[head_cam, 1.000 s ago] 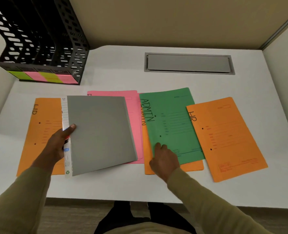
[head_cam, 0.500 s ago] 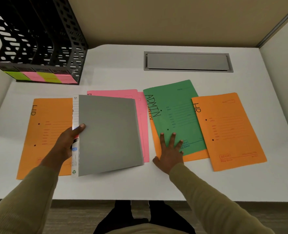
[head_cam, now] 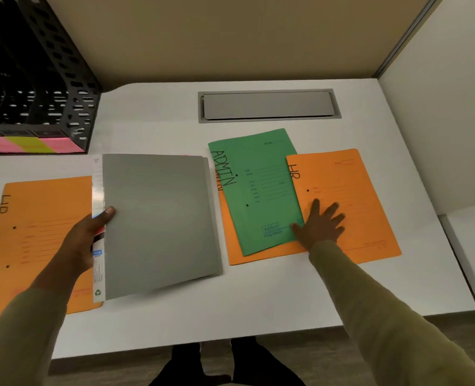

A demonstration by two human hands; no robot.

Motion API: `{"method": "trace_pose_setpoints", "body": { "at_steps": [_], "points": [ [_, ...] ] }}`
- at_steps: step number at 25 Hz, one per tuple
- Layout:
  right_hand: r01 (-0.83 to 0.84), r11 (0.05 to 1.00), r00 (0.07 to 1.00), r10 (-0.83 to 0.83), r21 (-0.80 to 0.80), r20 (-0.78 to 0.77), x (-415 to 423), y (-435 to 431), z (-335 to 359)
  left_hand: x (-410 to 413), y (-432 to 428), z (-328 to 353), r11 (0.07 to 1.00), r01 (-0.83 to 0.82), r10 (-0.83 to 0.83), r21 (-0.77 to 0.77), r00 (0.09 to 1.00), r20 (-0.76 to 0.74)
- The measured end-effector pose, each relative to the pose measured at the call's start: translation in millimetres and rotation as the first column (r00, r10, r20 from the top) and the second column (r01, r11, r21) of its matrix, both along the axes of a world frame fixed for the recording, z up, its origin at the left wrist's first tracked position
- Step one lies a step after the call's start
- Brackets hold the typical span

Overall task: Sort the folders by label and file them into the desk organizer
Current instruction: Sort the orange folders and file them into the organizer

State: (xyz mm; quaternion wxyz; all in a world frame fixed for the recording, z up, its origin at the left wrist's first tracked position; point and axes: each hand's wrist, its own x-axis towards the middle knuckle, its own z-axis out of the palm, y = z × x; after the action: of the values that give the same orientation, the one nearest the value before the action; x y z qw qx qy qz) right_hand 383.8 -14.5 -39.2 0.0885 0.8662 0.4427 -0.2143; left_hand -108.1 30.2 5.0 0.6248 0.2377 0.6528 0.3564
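Observation:
My left hand (head_cam: pixel 84 240) grips the spine of a grey folder (head_cam: pixel 158 218), held tilted above the desk; it hides the pink folders under it. Under that hand lies an orange folder marked HR (head_cam: pixel 38 235). A green folder marked ADMIN (head_cam: pixel 258 185) rests on another orange folder (head_cam: pixel 258 253). My right hand (head_cam: pixel 321 222) lies flat, fingers spread, on the right orange HR folder (head_cam: pixel 350 201), its thumb at the green folder's edge. The black mesh desk organizer (head_cam: pixel 41 79) stands at the back left with pink and yellow-green labels (head_cam: pixel 30 144) along its front.
A grey cable hatch (head_cam: pixel 267 105) is set into the white desk (head_cam: pixel 152 118) behind the folders. Partition walls (head_cam: pixel 439 121) close off the back and right side. The desk's front edge runs just before my legs.
My right hand slid from the green ADMIN folder's lower edge rightward onto the right orange HR folder. The grey folder shifted right and now covers the pink folders. The view moved closer.

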Motion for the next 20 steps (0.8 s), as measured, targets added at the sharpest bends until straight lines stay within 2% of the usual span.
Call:
{"method": "trace_pose_setpoints", "body": {
  "at_steps": [2, 7, 10, 13, 20],
  "points": [
    [0.030, 0.998, 0.996, -0.034, -0.053, -0.078, 26.0, -3.8, -3.6, 6.4, 6.5, 8.2, 1.000, -0.002, 0.002, 0.028, 1.000, 0.000],
    [-0.149, 0.986, 0.989, 0.147, -0.073, -0.032, 43.2, 1.9, 2.2, 38.7, 27.5, 27.0, 0.997, -0.047, 0.045, 0.065, 0.998, 0.035],
    [-0.156, 0.984, 0.986, 0.161, 0.089, -0.052, 56.4, 6.7, 24.3, 75.8, 40.0, 26.1, 0.998, -0.036, 0.031, 0.058, 0.997, 0.075],
    [-0.091, 0.968, 0.993, 0.105, 0.234, -0.049, 77.5, 11.6, 52.8, 124.6, 45.6, 13.1, 1.000, -0.001, -0.001, 0.018, 0.996, 0.089],
    [-0.054, 0.924, 0.998, 0.038, 0.380, 0.051, 116.3, 6.2, 97.1, 287.2, 36.7, -18.4, 0.992, 0.127, -0.124, -0.009, 0.978, 0.171]
  ]
}}
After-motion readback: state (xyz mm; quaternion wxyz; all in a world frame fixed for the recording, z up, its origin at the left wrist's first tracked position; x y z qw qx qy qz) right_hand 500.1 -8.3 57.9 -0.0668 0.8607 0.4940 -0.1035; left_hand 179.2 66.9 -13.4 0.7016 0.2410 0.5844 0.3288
